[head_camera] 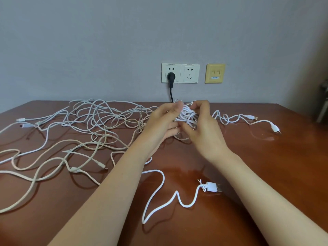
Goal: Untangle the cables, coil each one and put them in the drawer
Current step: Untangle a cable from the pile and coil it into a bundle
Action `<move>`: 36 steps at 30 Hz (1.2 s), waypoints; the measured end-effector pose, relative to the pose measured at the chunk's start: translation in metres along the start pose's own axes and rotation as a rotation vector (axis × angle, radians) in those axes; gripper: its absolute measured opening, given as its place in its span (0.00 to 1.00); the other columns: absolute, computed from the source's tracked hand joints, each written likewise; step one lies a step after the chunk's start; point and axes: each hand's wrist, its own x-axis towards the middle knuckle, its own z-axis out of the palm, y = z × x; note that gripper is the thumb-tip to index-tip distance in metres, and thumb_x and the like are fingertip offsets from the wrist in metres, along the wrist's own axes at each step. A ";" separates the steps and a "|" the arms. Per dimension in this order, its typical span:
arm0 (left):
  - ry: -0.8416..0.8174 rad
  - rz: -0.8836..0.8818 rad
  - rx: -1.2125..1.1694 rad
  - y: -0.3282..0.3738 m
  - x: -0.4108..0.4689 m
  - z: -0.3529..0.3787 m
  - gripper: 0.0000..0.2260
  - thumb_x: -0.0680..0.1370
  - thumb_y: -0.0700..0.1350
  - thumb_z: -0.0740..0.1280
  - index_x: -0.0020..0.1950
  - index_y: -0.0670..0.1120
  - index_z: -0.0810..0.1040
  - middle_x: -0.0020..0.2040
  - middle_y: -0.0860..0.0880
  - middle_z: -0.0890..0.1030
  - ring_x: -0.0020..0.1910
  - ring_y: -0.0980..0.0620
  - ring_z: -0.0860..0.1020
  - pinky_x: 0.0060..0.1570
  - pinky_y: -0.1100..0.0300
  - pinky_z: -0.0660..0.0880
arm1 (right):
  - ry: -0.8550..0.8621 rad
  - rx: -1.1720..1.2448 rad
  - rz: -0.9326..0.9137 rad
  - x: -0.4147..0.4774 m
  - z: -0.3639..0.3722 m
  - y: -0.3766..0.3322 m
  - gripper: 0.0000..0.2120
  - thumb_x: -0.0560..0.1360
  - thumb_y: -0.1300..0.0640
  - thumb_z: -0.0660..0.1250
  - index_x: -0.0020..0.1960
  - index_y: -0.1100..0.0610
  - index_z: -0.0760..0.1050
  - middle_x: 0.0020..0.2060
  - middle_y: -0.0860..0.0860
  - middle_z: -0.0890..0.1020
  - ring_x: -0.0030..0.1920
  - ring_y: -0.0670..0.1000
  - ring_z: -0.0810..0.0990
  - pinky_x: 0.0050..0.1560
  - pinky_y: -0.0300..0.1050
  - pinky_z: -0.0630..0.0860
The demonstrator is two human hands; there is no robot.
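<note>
Clearly we hold the knot of white cables (187,115) raised between both hands, left hand (164,119) cupping beneath and right hand (200,121) pinching strands, probably to tease loops apart; the loose cable sprawl (85,125) lies leftward across the worktop (266,166).

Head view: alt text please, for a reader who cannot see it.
Two bare hands, left hand and right hand, work a knot of white cables above a brown table. More tangled cables sprawl to the left; a USB plug lies nearer.
</note>
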 end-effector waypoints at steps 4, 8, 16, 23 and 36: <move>0.112 0.035 0.073 0.000 0.000 0.004 0.06 0.77 0.39 0.66 0.53 0.43 0.77 0.49 0.42 0.81 0.42 0.50 0.80 0.39 0.66 0.79 | -0.012 0.037 -0.001 0.001 -0.003 -0.002 0.16 0.73 0.55 0.68 0.50 0.51 0.59 0.36 0.44 0.74 0.38 0.52 0.76 0.35 0.42 0.67; 0.110 0.061 0.082 0.001 0.000 0.001 0.05 0.78 0.37 0.64 0.48 0.44 0.78 0.43 0.48 0.80 0.39 0.57 0.79 0.40 0.69 0.78 | -0.011 0.119 0.043 0.002 -0.005 -0.001 0.09 0.75 0.52 0.65 0.43 0.49 0.64 0.35 0.46 0.76 0.36 0.48 0.75 0.39 0.45 0.70; 0.131 0.041 0.113 -0.004 0.001 -0.001 0.06 0.78 0.37 0.64 0.46 0.48 0.76 0.41 0.52 0.79 0.40 0.60 0.78 0.37 0.72 0.77 | -0.089 0.037 0.055 0.008 -0.003 0.011 0.06 0.77 0.59 0.63 0.42 0.51 0.69 0.39 0.43 0.71 0.39 0.45 0.71 0.44 0.45 0.67; 0.190 0.048 -0.002 -0.005 0.003 0.001 0.07 0.78 0.34 0.61 0.51 0.46 0.72 0.39 0.48 0.77 0.35 0.56 0.78 0.36 0.67 0.79 | 0.033 0.235 0.216 0.012 -0.002 0.006 0.16 0.78 0.66 0.56 0.35 0.50 0.64 0.34 0.46 0.68 0.35 0.42 0.66 0.37 0.31 0.64; 0.162 0.176 0.258 -0.008 0.007 -0.006 0.13 0.79 0.33 0.59 0.43 0.50 0.72 0.43 0.51 0.77 0.40 0.57 0.77 0.38 0.68 0.78 | 0.132 0.439 0.635 0.018 -0.007 0.013 0.06 0.77 0.58 0.59 0.42 0.53 0.69 0.37 0.49 0.76 0.39 0.51 0.76 0.41 0.45 0.71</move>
